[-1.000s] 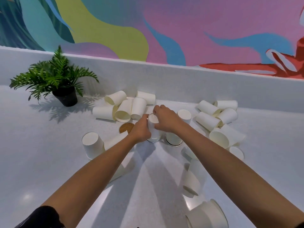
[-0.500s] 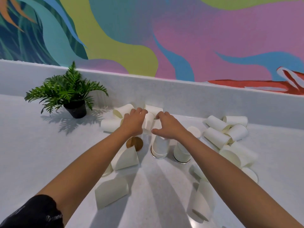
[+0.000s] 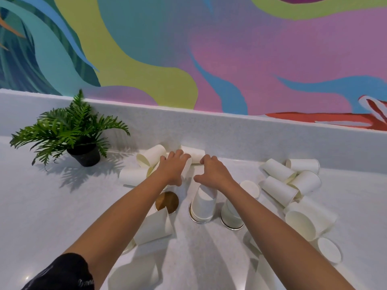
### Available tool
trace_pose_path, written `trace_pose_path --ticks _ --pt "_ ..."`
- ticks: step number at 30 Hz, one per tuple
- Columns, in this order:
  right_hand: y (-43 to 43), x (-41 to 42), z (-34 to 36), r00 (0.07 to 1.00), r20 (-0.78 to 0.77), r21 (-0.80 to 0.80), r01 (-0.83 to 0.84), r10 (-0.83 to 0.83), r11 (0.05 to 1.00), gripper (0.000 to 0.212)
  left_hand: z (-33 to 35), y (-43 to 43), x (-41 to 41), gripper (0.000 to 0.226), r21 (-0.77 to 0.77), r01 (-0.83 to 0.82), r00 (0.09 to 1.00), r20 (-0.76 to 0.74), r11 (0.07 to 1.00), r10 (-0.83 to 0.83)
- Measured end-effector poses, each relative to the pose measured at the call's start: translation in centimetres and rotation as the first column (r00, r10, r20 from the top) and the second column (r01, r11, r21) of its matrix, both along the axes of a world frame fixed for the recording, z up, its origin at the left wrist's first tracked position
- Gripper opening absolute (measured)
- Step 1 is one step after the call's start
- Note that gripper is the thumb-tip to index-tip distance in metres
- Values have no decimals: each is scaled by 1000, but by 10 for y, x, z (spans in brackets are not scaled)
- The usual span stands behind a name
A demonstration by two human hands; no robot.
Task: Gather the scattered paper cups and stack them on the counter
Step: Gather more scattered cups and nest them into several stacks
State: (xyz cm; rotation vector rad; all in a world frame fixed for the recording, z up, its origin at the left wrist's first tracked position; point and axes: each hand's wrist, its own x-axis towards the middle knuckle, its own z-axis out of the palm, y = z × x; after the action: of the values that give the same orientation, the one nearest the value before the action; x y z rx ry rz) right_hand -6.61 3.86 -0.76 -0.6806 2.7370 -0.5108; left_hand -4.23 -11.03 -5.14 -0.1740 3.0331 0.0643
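A single wide-angle view from the person's head looks forward and down over both forearms onto the white tabletop (image 3: 52,216), near enough that the arms fill the lower half. It faces the painted wall (image 3: 209,49), which takes up the upper part above the backsplash (image 3: 251,132). The potted plant (image 3: 71,135) sits far left, and straight edges bow toward the borders.
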Motion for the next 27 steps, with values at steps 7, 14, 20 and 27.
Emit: trace_pose_path --ticks 7,14,20,27 --pt "-1 -1 0 1000 -1 16 14 -14 1000 55 -5 -8 -7 83 85 -5 1000 -6 996 6" --pt "0 0 4 996 28 -66 85 -84 994 65 5 -12 -8 83 468 -142 983 -39 872 181" --pt "-4 2 14 957 219 -371 263 -192 890 76 34 -22 4 64 950 -219 945 150 221 291" --pt "-8 2 22 837 529 -545 461 -139 700 71 35 -25 4 61 971 -185 967 207 -149 147"
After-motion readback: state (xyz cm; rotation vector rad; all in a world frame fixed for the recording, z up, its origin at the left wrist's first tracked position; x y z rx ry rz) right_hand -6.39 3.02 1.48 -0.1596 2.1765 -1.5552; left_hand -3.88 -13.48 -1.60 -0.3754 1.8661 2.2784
